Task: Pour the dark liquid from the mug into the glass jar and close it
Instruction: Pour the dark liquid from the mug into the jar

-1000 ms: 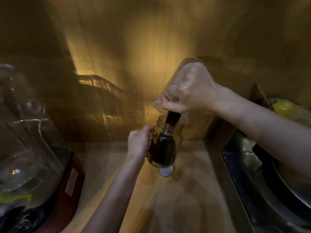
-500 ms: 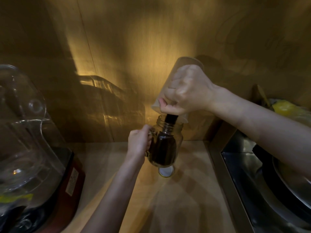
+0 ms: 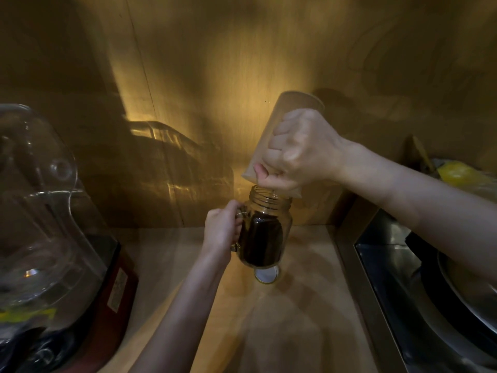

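Observation:
A glass jar (image 3: 265, 232) with a side handle stands on the wooden counter, dark liquid filling most of its body. My left hand (image 3: 222, 228) grips the jar's handle. My right hand (image 3: 298, 152) holds a pale beige mug (image 3: 285, 122) by its handle, tipped steeply so its rim hangs over the jar's open mouth. No stream shows between rim and mouth. A round lid (image 3: 266, 274) lies flat on the counter just in front of the jar.
A blender with a clear jug (image 3: 40, 211) on a red base (image 3: 113, 286) stands at the left. A metal stove (image 3: 403, 265) with a dark pan (image 3: 462, 289) fills the right side. A yellow packet (image 3: 460, 172) lies at the far right. Wooden wall panels close the back.
The dark stream that ran from the mug into the jar has stopped. The liquid level in the jar has risen a little. The mug is tipped slightly steeper.

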